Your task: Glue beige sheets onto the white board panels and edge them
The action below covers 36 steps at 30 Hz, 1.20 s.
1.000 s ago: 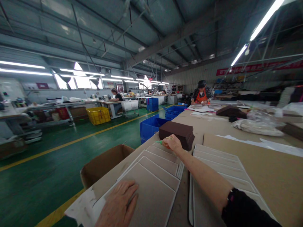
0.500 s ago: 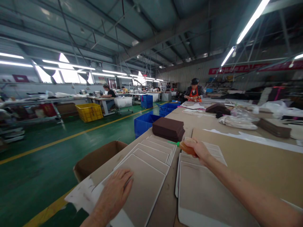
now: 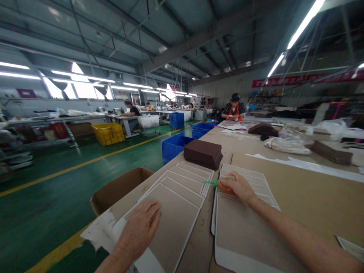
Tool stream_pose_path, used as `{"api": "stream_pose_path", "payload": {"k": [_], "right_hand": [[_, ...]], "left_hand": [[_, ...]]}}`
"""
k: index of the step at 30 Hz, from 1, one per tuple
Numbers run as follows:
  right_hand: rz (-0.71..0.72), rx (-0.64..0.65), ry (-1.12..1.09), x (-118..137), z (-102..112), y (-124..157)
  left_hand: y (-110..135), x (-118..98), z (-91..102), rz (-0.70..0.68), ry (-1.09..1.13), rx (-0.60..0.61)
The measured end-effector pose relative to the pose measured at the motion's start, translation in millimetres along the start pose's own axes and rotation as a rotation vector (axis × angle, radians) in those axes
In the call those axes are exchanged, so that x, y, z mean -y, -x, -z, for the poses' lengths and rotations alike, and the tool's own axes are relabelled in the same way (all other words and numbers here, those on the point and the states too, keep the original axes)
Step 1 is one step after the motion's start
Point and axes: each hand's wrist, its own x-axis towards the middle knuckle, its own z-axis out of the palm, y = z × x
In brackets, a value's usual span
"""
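Observation:
My left hand (image 3: 140, 230) lies flat, fingers stretched, on the nearest grey board of the left fanned row of boards (image 3: 182, 182). My right hand (image 3: 238, 186) is closed round an orange glue bottle (image 3: 222, 184) with a green nozzle pointing left. It hovers over the far end of the right row of overlapping boards (image 3: 244, 231). Both rows lie on a brown cardboard-covered table (image 3: 307, 189). A stack of dark brown pieces (image 3: 203, 153) sits just beyond the rows.
An open cardboard box (image 3: 119, 187) stands on the green floor left of the table, with blue crates (image 3: 174, 147) beyond. A person in an orange apron (image 3: 234, 109) works at the table's far end. Plastic bags (image 3: 287, 144) and dark stacks lie to the right.
My right hand with the bottle moved from the far end of the left row across to the right row, then drew slightly nearer. The left hand stayed pressed on the near board.

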Motion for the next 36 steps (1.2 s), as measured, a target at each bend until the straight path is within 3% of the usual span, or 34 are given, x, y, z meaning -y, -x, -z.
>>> {"api": "stream_pose_path", "payload": {"k": [5,13,36], "right_hand": [[0.033,0.009,0.099,4.7,-5.8,-10.5],[0.070,0.028,0.232,36.6,-24.1,-28.0],[0.131,0.069,0.223,110.0,-120.4,-78.7]], "left_hand": [[1.7,-1.6,1.6,0.004,0.005,0.009],[0.7,-3.0,2.7,0.025,0.035,0.018],[2.9,-7.6,4.8,0.019,0.042,0.000]]}}
